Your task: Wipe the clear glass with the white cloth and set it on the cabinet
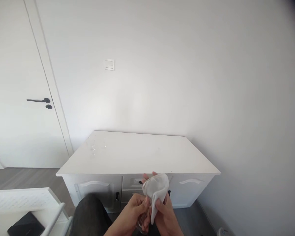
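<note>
Low in the middle of the view, my two hands meet in front of a white cabinet (137,154). My right hand (166,213) is closed around a white cloth (155,189) that bunches up above its fingers. My left hand (132,211) pinches at the cloth's lower edge and touches a small clear glass object (143,223), mostly hidden between the hands. On the cabinet top at the left stand small clear glass items (94,147), faint against the white.
A white door (17,98) with a black handle (40,100) is at the left. A light switch (109,64) sits on the wall. A white perforated shelf (22,200) holding a black flat object (26,226) is at the lower left. My dark trouser knee (88,213) shows below.
</note>
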The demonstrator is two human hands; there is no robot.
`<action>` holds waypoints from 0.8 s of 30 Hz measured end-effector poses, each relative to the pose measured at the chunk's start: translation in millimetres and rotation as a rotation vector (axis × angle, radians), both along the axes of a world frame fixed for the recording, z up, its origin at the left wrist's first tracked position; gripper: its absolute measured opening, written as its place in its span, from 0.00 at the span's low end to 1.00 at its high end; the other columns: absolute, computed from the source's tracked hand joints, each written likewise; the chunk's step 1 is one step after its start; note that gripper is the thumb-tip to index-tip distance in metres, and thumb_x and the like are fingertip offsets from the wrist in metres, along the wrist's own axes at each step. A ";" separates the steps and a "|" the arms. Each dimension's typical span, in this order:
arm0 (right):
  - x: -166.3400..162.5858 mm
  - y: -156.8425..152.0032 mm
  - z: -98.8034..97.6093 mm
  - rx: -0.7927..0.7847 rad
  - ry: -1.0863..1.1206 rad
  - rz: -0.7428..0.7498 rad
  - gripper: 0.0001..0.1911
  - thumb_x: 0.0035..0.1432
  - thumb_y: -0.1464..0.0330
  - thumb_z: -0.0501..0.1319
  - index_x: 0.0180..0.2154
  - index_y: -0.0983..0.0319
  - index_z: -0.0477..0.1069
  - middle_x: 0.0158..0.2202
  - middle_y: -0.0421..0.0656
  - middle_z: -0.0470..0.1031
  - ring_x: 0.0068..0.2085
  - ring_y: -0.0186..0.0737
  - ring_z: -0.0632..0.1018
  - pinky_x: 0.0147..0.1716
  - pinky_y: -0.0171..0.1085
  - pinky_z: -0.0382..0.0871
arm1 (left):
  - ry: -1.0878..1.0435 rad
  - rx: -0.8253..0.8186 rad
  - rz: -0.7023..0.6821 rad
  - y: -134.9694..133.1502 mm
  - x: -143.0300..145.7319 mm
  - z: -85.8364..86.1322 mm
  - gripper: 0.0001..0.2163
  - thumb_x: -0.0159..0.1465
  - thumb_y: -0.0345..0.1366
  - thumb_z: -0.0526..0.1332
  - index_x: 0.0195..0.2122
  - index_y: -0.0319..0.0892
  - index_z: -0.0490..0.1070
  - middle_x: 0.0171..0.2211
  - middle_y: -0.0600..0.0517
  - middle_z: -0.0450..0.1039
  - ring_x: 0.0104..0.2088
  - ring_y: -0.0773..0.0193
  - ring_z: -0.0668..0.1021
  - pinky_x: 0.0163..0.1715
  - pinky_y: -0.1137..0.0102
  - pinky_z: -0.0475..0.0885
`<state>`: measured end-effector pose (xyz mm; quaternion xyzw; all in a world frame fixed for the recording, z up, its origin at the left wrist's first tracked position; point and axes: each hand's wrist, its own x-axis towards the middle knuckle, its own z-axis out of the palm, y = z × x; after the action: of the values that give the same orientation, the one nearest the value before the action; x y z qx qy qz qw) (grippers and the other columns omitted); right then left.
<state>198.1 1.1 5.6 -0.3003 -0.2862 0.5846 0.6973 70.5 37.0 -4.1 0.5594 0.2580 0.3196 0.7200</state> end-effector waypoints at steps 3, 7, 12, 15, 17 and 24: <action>0.8 3.2 1.3 -0.109 -0.145 -0.109 0.33 0.43 0.59 0.80 0.50 0.60 0.76 0.50 0.53 0.83 0.50 0.59 0.82 0.50 0.52 0.77 | -0.008 -0.026 -0.050 -0.3 5.3 -7.3 0.35 0.62 0.72 0.53 0.16 0.44 0.62 0.12 0.56 0.59 0.13 0.71 0.61 0.16 0.73 0.54; -0.4 10.5 3.7 -0.154 -0.437 -0.335 0.26 0.46 0.57 0.78 0.44 0.62 0.77 0.41 0.51 0.84 0.42 0.54 0.83 0.41 0.46 0.77 | 0.224 0.341 0.200 -4.4 5.2 -16.7 0.22 0.68 0.52 0.60 0.23 0.43 0.66 0.19 0.53 0.66 0.21 0.67 0.67 0.24 0.71 0.56; -5.8 12.8 -6.6 -0.049 -0.313 -0.384 0.22 0.50 0.57 0.76 0.42 0.59 0.74 0.37 0.47 0.81 0.37 0.48 0.80 0.38 0.43 0.75 | 0.333 0.455 0.251 -3.9 -2.4 -23.6 0.17 0.67 0.46 0.62 0.24 0.43 0.65 0.20 0.53 0.66 0.22 0.66 0.67 0.25 0.70 0.55; -7.8 9.0 -20.6 -0.006 0.001 0.049 0.25 0.52 0.49 0.72 0.44 0.58 0.75 0.35 0.48 0.79 0.35 0.49 0.79 0.34 0.45 0.75 | 0.046 0.151 0.042 -0.4 -2.0 -29.2 0.29 0.66 0.61 0.60 0.20 0.41 0.67 0.17 0.53 0.63 0.18 0.70 0.63 0.21 0.71 0.52; -5.6 5.9 -28.1 0.018 0.130 0.203 0.31 0.50 0.43 0.70 0.46 0.58 0.75 0.35 0.48 0.78 0.36 0.51 0.78 0.34 0.46 0.75 | -0.143 -0.066 -0.026 0.1 -0.6 -33.8 0.31 0.59 0.66 0.65 0.20 0.40 0.70 0.17 0.53 0.65 0.19 0.72 0.64 0.21 0.73 0.55; 18.0 10.5 -24.0 -0.074 -0.367 -0.103 0.39 0.48 0.55 0.78 0.58 0.57 0.71 0.44 0.46 0.80 0.40 0.46 0.77 0.38 0.40 0.72 | 0.111 0.025 0.200 -5.3 -8.3 -30.5 0.30 0.54 0.67 0.68 0.18 0.41 0.71 0.14 0.56 0.59 0.19 0.68 0.61 0.21 0.72 0.60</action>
<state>216.1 11.5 -18.3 -0.4415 -0.3711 0.4938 0.6508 62.2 31.7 -34.6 0.5567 0.3481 0.3615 0.6620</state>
